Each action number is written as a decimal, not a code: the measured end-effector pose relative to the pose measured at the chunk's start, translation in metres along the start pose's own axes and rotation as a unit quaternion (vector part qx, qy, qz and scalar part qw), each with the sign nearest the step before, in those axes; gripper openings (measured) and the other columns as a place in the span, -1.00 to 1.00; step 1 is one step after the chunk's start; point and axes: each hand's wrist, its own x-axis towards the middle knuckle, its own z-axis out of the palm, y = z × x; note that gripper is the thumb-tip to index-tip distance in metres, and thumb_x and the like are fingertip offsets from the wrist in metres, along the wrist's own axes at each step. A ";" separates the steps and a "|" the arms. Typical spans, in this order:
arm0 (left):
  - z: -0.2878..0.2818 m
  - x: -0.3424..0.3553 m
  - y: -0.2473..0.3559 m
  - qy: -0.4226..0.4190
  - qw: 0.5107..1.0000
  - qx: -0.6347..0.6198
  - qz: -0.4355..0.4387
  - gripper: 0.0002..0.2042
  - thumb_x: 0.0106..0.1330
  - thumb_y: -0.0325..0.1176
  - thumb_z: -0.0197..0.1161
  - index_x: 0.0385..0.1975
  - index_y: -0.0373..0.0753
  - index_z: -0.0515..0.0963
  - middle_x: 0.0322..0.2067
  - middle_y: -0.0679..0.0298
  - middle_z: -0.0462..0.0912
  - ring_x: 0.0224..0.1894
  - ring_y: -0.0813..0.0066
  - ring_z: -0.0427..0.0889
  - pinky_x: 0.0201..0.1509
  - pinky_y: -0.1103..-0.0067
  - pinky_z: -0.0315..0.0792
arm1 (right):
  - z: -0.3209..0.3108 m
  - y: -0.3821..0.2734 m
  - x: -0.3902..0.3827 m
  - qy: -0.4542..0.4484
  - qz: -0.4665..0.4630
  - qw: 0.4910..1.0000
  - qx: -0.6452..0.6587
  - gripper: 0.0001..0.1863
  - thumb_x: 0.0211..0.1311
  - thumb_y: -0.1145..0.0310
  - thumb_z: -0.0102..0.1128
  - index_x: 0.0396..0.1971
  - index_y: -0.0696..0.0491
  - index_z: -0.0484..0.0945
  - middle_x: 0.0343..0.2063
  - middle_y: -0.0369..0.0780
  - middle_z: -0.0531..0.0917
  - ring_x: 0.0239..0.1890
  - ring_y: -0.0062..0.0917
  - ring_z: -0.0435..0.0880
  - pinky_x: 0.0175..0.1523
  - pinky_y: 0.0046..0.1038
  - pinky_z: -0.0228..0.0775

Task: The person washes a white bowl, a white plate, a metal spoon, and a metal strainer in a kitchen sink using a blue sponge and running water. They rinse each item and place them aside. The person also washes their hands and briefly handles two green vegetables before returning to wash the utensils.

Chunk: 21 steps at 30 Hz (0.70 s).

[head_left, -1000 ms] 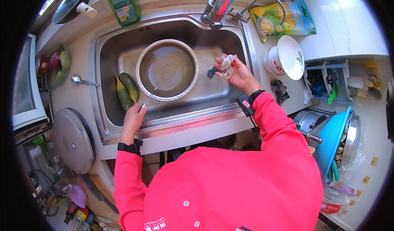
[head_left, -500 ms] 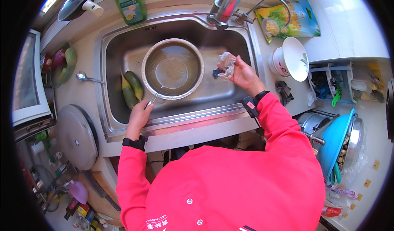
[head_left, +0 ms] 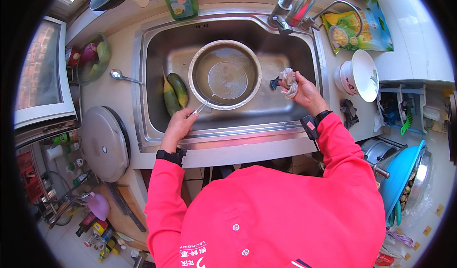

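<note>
Two grips: the left hand [head_left: 180, 125] clamps the strainer [head_left: 227, 80] by its end, likely holding it in the basin [head_left: 192, 77]; the right hand [head_left: 307, 94] pinches a pale wad [head_left: 288, 80].

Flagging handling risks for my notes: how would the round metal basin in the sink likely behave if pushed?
The round metal basin is probably heavy for its size, as it appears to hold cloudy liquid. That liquid would likely slosh if shoved. Being wide, it may slide on the smooth metal sink rather than tip.
</note>
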 end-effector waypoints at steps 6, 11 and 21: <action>-0.004 -0.004 0.004 -0.032 0.994 -0.096 -0.046 -0.73 0.29 -0.15 0.08 -0.27 -0.24 0.51 -0.76 0.44 0.32 -0.82 0.73 0.18 -0.77 0.72 0.04 | 0.001 0.001 0.001 0.034 0.004 0.999 -0.027 -0.60 0.39 0.15 -0.24 0.00 0.11 0.37 -0.11 -0.09 0.54 -0.10 -0.25 0.57 -0.12 -0.27 0.52; -0.007 -0.006 0.005 -0.025 0.990 -0.123 -0.057 -0.70 0.30 -0.10 0.03 -0.34 -0.24 0.51 -0.79 0.41 0.33 -0.85 0.69 0.18 -0.80 0.67 0.05 | 0.001 0.004 0.001 0.036 0.013 0.995 -0.087 -0.63 0.38 0.18 -0.20 0.00 0.09 0.38 -0.14 -0.14 0.56 -0.11 -0.33 0.58 -0.16 -0.34 0.54; -0.006 -0.003 -0.004 0.009 0.996 -0.078 -0.046 -0.68 0.30 -0.09 0.02 -0.38 -0.24 0.52 -0.77 0.34 0.39 -0.81 0.62 0.29 -0.74 0.61 0.17 | 0.006 0.010 0.000 0.043 -0.002 0.990 -0.132 -0.53 0.25 0.49 -0.11 0.17 0.14 0.11 -0.14 -0.08 0.51 -0.18 -0.32 0.59 -0.27 -0.37 0.56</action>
